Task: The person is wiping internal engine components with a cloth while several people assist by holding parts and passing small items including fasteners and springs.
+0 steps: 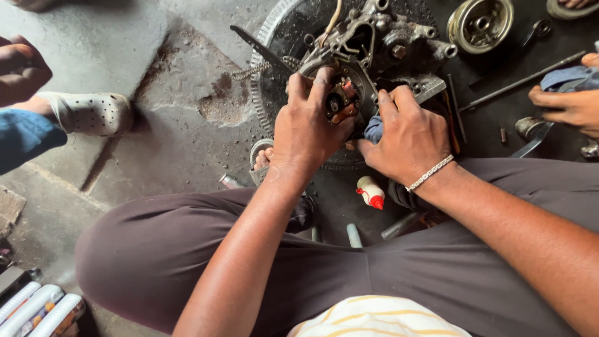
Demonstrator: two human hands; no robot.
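Down on the oily concrete floor [187, 143], between the person's knees, sat a greasy engine casing [387, 43] resting on a big toothed ring gear [265, 37]. Left hand [306, 128] had its fingers curled tight around the round copper-wound part [342, 100] on the casing; right hand [409, 134] — silver bracelet [429, 173] on the wrist — was clamped on a blue rag [374, 128] just beside it. Small white bottle with a red cap [371, 192] lay below the hands. White tubes with coloured labels [37, 309] sat bottom left. Someone else's hand [564, 106] gripped blue cloth at far right.
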